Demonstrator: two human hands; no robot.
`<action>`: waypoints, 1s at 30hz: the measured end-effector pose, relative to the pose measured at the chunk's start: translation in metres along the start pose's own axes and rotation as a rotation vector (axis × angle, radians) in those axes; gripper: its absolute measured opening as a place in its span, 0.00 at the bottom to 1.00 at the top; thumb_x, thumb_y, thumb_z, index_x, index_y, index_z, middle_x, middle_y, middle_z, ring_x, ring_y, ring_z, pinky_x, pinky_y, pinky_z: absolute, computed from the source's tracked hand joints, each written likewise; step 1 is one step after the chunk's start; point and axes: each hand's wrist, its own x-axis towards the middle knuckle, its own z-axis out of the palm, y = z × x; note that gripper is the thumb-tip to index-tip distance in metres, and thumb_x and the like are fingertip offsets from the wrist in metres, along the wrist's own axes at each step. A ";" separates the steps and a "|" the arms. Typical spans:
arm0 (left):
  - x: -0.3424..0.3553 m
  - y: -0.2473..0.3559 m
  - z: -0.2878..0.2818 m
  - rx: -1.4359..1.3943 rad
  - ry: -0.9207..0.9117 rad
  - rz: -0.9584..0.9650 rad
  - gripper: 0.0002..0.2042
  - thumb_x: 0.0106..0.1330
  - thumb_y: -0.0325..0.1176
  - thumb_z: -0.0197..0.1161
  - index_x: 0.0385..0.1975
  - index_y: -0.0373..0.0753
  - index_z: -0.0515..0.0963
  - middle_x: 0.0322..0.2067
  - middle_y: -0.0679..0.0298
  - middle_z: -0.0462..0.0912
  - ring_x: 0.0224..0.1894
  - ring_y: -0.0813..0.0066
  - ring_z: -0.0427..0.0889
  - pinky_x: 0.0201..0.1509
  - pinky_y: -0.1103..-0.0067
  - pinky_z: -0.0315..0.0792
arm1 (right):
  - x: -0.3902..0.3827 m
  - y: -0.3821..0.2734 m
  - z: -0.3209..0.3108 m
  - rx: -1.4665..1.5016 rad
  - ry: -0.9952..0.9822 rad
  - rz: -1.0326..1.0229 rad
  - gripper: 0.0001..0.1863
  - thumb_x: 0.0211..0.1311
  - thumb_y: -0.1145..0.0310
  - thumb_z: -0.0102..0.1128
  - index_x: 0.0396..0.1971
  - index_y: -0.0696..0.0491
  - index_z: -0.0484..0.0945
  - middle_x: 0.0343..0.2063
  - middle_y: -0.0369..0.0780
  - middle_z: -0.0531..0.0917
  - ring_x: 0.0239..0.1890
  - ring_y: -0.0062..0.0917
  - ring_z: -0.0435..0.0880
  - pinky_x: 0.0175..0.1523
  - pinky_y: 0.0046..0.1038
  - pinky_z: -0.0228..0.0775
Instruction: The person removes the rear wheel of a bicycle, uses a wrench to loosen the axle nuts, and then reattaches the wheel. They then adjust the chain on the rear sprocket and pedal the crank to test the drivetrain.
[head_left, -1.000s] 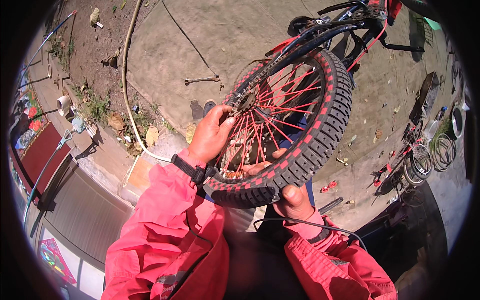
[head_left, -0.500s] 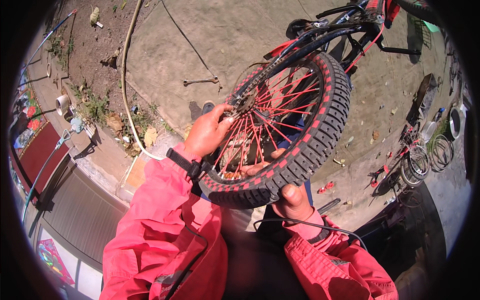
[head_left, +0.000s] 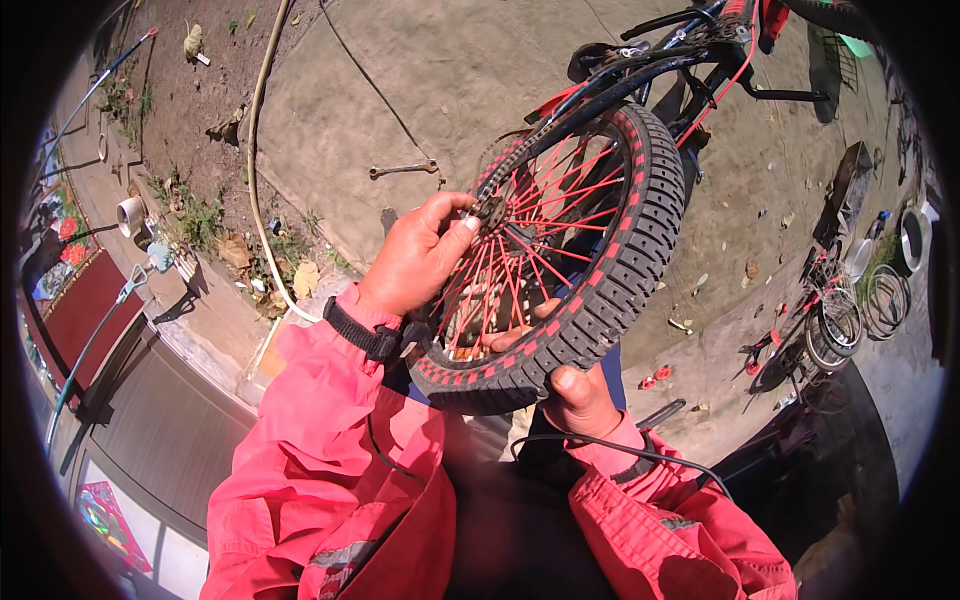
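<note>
My left hand (head_left: 425,250) is closed in a pinch at the hub (head_left: 498,213) of a red-spoked rear wheel, beside the chain (head_left: 515,160); its fingertips hide what they hold. My right hand (head_left: 582,402) grips the tire (head_left: 635,260), black with red checks, from below, with fingers reaching through to the spokes. The wheel is tilted in front of me, connected to the dark bicycle frame (head_left: 690,55) at the upper right. A black strap is on my left wrist, and a dark cable crosses my right wrist.
A wrench (head_left: 400,171) lies on the concrete beyond the wheel. A pale hose (head_left: 255,190) runs along dirt and weeds at left, near a white cylinder (head_left: 130,215). At right lie bicycle wheels (head_left: 830,320), coiled hoops (head_left: 888,305) and small red pieces (head_left: 655,376).
The wheel and frame have shifted slightly up and left. My left hand has moved a little upward at the hub; my right hand still grips the tire.
</note>
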 end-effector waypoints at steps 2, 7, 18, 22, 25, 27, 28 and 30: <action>0.003 0.010 0.001 0.067 -0.010 0.039 0.16 0.74 0.36 0.61 0.54 0.31 0.77 0.36 0.59 0.85 0.40 0.76 0.82 0.46 0.75 0.77 | -0.002 0.001 -0.002 0.005 -0.018 0.009 0.45 0.55 0.51 0.78 0.64 0.56 0.60 0.54 0.51 0.79 0.59 0.42 0.81 0.66 0.46 0.73; 0.011 0.023 0.005 0.041 -0.018 0.033 0.14 0.75 0.34 0.59 0.53 0.31 0.76 0.33 0.63 0.83 0.36 0.80 0.80 0.41 0.77 0.76 | -0.009 0.007 -0.008 0.004 -0.021 0.059 0.43 0.58 0.58 0.75 0.67 0.56 0.58 0.55 0.47 0.77 0.59 0.40 0.81 0.66 0.46 0.73; 0.010 0.021 0.003 -0.079 -0.050 -0.096 0.11 0.77 0.32 0.57 0.51 0.33 0.72 0.30 0.66 0.79 0.30 0.80 0.80 0.36 0.79 0.76 | 0.009 0.063 -0.028 -0.155 -0.054 0.192 0.27 0.63 0.63 0.72 0.58 0.56 0.72 0.47 0.36 0.82 0.52 0.21 0.80 0.57 0.29 0.74; 0.012 0.016 0.000 -0.114 -0.067 -0.111 0.11 0.77 0.32 0.58 0.50 0.33 0.72 0.29 0.66 0.78 0.29 0.80 0.79 0.35 0.79 0.77 | 0.022 0.093 -0.039 -0.122 0.026 0.163 0.24 0.62 0.66 0.72 0.56 0.54 0.73 0.44 0.34 0.80 0.47 0.19 0.78 0.55 0.28 0.74; 0.014 0.012 -0.003 -0.095 -0.098 -0.099 0.10 0.77 0.32 0.57 0.49 0.33 0.72 0.29 0.66 0.78 0.29 0.80 0.79 0.35 0.79 0.78 | 0.030 0.109 -0.045 -0.098 0.040 0.129 0.23 0.63 0.68 0.71 0.55 0.53 0.73 0.43 0.33 0.80 0.47 0.19 0.79 0.55 0.28 0.74; 0.014 0.008 -0.005 -0.087 -0.124 -0.103 0.10 0.77 0.32 0.57 0.49 0.33 0.72 0.29 0.66 0.78 0.30 0.80 0.79 0.35 0.78 0.78 | 0.034 0.119 -0.047 -0.059 0.076 0.141 0.21 0.64 0.70 0.69 0.54 0.53 0.72 0.43 0.35 0.80 0.45 0.21 0.80 0.53 0.31 0.76; 0.015 0.006 -0.005 -0.081 -0.132 -0.110 0.10 0.77 0.32 0.57 0.49 0.33 0.72 0.30 0.66 0.78 0.30 0.80 0.79 0.35 0.78 0.79 | 0.036 0.123 -0.049 0.000 0.075 0.147 0.21 0.64 0.70 0.68 0.54 0.53 0.72 0.43 0.35 0.80 0.44 0.22 0.81 0.52 0.32 0.77; 0.018 0.004 -0.007 -0.101 -0.154 -0.103 0.10 0.77 0.32 0.57 0.50 0.32 0.72 0.30 0.65 0.79 0.30 0.79 0.80 0.35 0.77 0.80 | 0.038 0.130 -0.053 0.143 0.090 0.177 0.20 0.64 0.72 0.65 0.54 0.52 0.72 0.40 0.36 0.80 0.41 0.26 0.82 0.49 0.35 0.79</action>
